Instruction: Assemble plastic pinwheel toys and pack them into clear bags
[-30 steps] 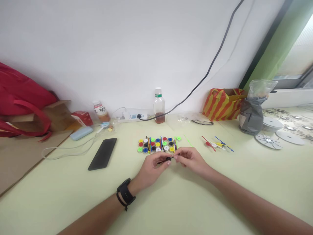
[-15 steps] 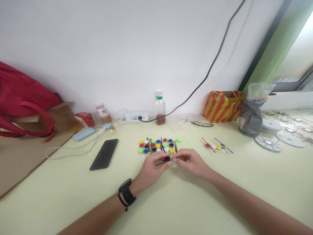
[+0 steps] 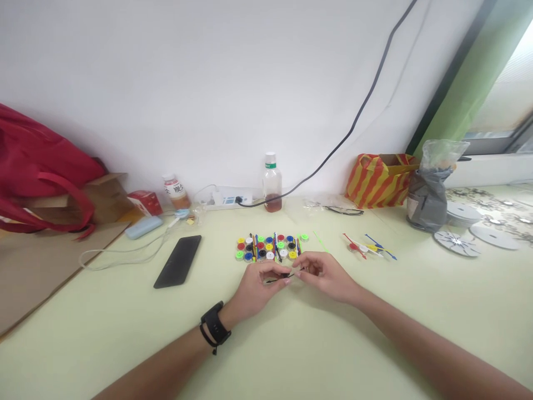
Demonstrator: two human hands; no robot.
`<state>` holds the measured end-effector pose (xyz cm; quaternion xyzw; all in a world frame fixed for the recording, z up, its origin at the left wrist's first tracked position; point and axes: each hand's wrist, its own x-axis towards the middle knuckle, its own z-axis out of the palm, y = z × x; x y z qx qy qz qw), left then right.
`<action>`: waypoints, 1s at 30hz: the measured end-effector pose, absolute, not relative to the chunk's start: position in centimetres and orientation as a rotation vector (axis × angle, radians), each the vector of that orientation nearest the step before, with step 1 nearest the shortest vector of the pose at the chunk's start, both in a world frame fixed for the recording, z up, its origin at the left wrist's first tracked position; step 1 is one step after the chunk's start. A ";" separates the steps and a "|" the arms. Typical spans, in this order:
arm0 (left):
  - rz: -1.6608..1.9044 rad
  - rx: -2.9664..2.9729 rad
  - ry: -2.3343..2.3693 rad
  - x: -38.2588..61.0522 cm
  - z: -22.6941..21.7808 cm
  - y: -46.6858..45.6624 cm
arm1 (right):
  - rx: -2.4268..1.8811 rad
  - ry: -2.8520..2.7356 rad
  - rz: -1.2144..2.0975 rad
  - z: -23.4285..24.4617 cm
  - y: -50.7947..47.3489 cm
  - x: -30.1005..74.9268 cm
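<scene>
My left hand (image 3: 260, 287) and my right hand (image 3: 325, 273) meet over the pale green table (image 3: 316, 344), both pinching a thin black stick piece (image 3: 284, 276) held between them. The black disc on it is hidden under my left fingertips. Just beyond my hands lies a block of small coloured discs and sticks (image 3: 270, 247), laid out in rows. A loose green stick (image 3: 320, 240) lies right of the block. Further right sit several assembled coloured sticks with discs (image 3: 368, 246).
A black phone (image 3: 178, 268) lies at the left, with a white cable (image 3: 120, 254) and a blue case (image 3: 144, 226) behind. Bottles (image 3: 271, 183), a power strip (image 3: 227, 197), a striped bag (image 3: 381, 178), a grey bag (image 3: 428, 194) and white discs (image 3: 456, 243) line the back. A red bag (image 3: 41, 166) sits far left.
My hands stay together on the black piece. My left fingers have closed over the black disc, which showed between the hands before.
</scene>
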<state>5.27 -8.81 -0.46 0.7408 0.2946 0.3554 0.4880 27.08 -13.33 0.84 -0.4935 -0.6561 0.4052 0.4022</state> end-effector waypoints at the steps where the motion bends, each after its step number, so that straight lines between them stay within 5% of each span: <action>1: 0.865 1.801 0.714 5.3 -0.4 -8.8 | -1.241 -1.660 1.022 0.9 -13.3 27.1; 19: 0.851 1.452 0.667 5.0 -0.6 -7.9 | -1.179 -1.692 0.761 0.5 -13.5 27.5; 30: 0.949 1.429 0.720 4.9 -0.4 -8.0 | -1.035 -1.595 1.014 1.5 -14.5 26.1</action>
